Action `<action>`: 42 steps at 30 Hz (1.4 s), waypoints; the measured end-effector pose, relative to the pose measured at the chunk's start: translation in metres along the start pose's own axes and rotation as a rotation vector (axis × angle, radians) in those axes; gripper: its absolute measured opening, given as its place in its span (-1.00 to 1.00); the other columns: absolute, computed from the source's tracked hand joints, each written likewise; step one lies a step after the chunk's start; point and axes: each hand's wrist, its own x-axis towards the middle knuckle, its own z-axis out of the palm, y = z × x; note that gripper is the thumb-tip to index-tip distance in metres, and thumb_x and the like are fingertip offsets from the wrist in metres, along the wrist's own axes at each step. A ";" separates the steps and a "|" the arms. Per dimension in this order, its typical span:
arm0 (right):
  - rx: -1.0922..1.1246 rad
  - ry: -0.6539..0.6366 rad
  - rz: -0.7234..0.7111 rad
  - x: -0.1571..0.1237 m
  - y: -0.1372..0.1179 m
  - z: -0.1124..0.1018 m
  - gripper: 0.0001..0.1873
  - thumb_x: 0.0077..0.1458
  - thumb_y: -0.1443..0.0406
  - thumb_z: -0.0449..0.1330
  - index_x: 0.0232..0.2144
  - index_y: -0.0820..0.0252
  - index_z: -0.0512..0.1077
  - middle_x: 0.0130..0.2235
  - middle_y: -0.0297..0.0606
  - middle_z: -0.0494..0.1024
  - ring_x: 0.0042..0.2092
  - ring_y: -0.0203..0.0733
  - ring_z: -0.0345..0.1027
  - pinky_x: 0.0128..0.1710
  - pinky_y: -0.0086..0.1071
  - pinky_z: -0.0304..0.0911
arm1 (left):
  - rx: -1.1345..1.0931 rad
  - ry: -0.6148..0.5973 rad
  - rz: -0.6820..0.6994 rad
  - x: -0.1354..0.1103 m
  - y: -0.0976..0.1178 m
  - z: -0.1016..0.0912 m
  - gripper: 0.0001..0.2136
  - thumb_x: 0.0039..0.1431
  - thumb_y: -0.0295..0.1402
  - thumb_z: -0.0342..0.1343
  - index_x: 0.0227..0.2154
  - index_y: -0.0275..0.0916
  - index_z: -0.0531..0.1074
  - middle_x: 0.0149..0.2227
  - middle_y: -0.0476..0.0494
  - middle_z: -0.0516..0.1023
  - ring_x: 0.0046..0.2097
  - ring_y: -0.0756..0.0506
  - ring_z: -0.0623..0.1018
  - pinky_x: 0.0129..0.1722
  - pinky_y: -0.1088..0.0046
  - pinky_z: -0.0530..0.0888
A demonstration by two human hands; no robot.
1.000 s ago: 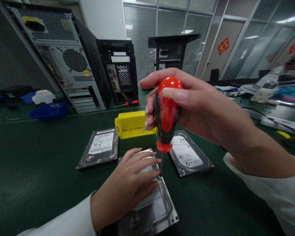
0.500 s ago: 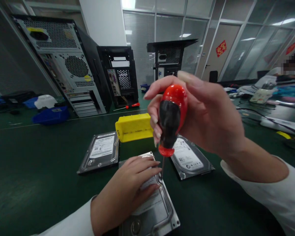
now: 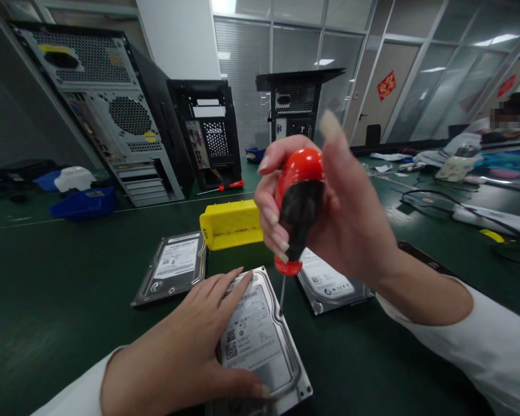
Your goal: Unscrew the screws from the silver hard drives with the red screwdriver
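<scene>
A silver hard drive (image 3: 258, 323) with a white label lies on the green table in front of me. My left hand (image 3: 186, 341) is spread over its left side, fingers apart and thumb across the lower label. In my right hand (image 3: 333, 214) is a red and black screwdriver (image 3: 302, 211), held with its shaft pointing down. The screwdriver's tip meets the drive's right edge, near the middle of that side. The right thumb is raised off the handle while the other fingers stay curled round it.
Two more hard drives lie nearby, a left drive (image 3: 173, 266) and a right drive (image 3: 331, 283). Behind them sits a yellow bin (image 3: 231, 225). Farther back are a second screwdriver (image 3: 230, 185), a blue bin (image 3: 84, 203) and computer cases (image 3: 156, 115). Cables (image 3: 450, 199) lie at right.
My left hand has shifted left and spread its fingers, uncovering more of the label. My right thumb has lifted from the screwdriver handle. The tip stays at the drive's edge.
</scene>
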 end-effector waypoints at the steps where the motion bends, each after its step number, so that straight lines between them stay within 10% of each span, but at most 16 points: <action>1: 0.016 -0.027 0.026 -0.001 -0.002 0.000 -0.76 0.24 0.15 -0.10 -0.26 0.15 0.27 -0.44 -0.37 0.28 -0.47 -0.33 0.20 -0.44 -0.43 0.24 | -0.014 0.004 0.000 0.000 0.000 0.001 0.03 -0.21 0.30 0.06 0.28 -0.08 -0.19 0.32 -0.19 -0.11 0.28 -0.43 -0.03 0.19 -0.12 0.07; 6: 0.017 0.000 0.064 -0.001 -0.004 -0.003 -0.82 0.23 0.21 -0.03 -0.27 0.19 0.28 -0.30 -0.32 0.35 -0.33 -0.31 0.30 -0.28 -0.40 0.31 | -0.088 0.004 0.008 0.004 -0.003 0.004 0.07 -0.25 0.30 0.10 0.28 -0.06 -0.19 0.32 -0.22 -0.11 0.28 -0.49 -0.07 0.15 -0.21 0.05; 13: -0.003 0.028 0.023 -0.001 -0.003 -0.001 -0.89 0.14 0.25 0.11 -0.29 0.06 0.22 -0.56 -0.51 0.24 -0.64 -0.43 0.06 -0.64 -0.55 0.09 | -0.160 -0.047 0.009 0.005 0.001 0.002 0.09 -0.25 0.30 0.10 0.28 -0.08 -0.26 0.33 -0.24 -0.19 0.29 -0.46 -0.15 0.18 -0.19 -0.01; 17: 0.012 -0.010 0.072 -0.002 -0.007 0.000 -0.64 0.22 0.11 -0.15 -0.29 0.18 0.33 -0.45 -0.34 0.29 -0.48 -0.33 0.21 -0.49 -0.42 0.22 | -0.214 -0.025 0.008 0.005 0.002 0.001 0.10 -0.26 0.26 0.16 0.29 -0.11 -0.22 0.32 -0.25 -0.16 0.29 -0.45 -0.15 0.18 -0.16 0.00; 21: 0.031 0.022 0.077 0.002 -0.003 0.001 -0.78 0.14 0.15 0.08 -0.27 0.17 0.34 -0.28 -0.31 0.34 -0.31 -0.30 0.32 -0.26 -0.34 0.33 | -0.272 -0.037 -0.009 0.004 0.002 0.000 0.14 -0.30 0.21 0.22 0.29 -0.20 -0.19 0.32 -0.29 -0.18 0.29 -0.43 -0.16 0.21 -0.09 -0.02; 28: 0.095 0.022 0.017 0.003 0.001 0.004 -0.83 0.12 0.20 0.13 -0.27 0.06 0.21 -0.54 -0.51 0.25 -0.67 -0.49 0.03 -0.68 -0.59 0.03 | -0.358 -0.046 -0.002 0.003 0.000 -0.001 0.18 -0.36 0.19 0.26 0.29 -0.20 -0.19 0.32 -0.33 -0.22 0.28 -0.51 -0.24 0.18 -0.21 -0.15; 32: 0.059 -0.032 0.073 0.003 -0.005 0.001 -0.61 0.21 0.04 -0.12 -0.17 0.18 0.31 -0.39 -0.31 0.30 -0.46 -0.31 0.24 -0.48 -0.38 0.21 | -0.357 -0.067 -0.001 0.002 0.000 -0.003 0.19 -0.35 0.21 0.24 0.29 -0.21 -0.21 0.33 -0.33 -0.25 0.29 -0.51 -0.26 0.17 -0.22 -0.26; 36: 0.021 -0.064 0.110 0.006 -0.005 -0.005 -0.76 0.10 0.17 0.15 -0.21 0.16 0.28 -0.25 -0.28 0.30 -0.30 -0.25 0.33 -0.32 -0.30 0.29 | -0.380 -0.073 -0.020 0.003 -0.002 -0.002 0.20 -0.37 0.21 0.25 0.29 -0.17 -0.25 0.33 -0.30 -0.27 0.28 -0.52 -0.30 0.16 -0.26 -0.26; 42: 0.078 -0.060 0.144 0.008 -0.002 -0.011 -0.71 0.05 0.35 0.21 -0.25 0.04 0.16 -0.42 -0.44 0.33 -0.59 -0.46 0.17 -0.64 -0.58 0.10 | -0.395 -0.021 0.064 0.010 -0.004 0.008 0.12 -0.30 0.22 0.21 0.28 -0.18 -0.15 0.32 -0.27 -0.15 0.29 -0.48 -0.16 0.18 -0.23 -0.31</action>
